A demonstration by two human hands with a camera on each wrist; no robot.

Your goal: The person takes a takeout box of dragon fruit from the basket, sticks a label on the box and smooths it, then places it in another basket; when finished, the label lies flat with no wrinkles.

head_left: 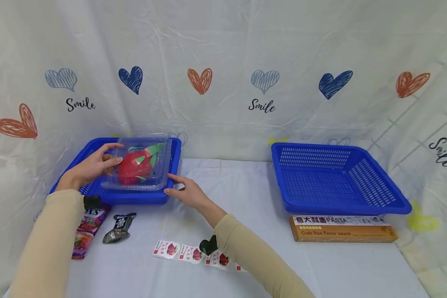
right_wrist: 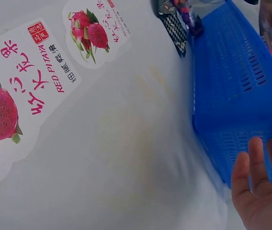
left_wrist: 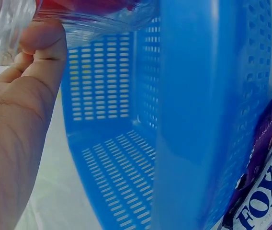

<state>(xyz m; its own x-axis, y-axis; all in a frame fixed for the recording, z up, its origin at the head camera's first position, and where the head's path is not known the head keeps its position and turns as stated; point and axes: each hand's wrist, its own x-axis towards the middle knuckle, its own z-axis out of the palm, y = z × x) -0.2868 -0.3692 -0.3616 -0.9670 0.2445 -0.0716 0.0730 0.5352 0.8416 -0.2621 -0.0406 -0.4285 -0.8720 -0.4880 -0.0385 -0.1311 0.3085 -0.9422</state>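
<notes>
One clear box (head_left: pixel 162 176) is held over the blue basket (head_left: pixel 128 199), its left side pinched between the left hand's (head_left: pixel 93 163) thumb and fingers. Inside, the red fruit (head_left: pixel 134 167) is slanted, its green leaf tips pointed to the far right along its long axis. The right hand's (head_left: pixel 189 192) fingers are spread beside the basket's near right corner. The box is squarish, thin, glossy plastic; the basket is pierced with slots.
</notes>
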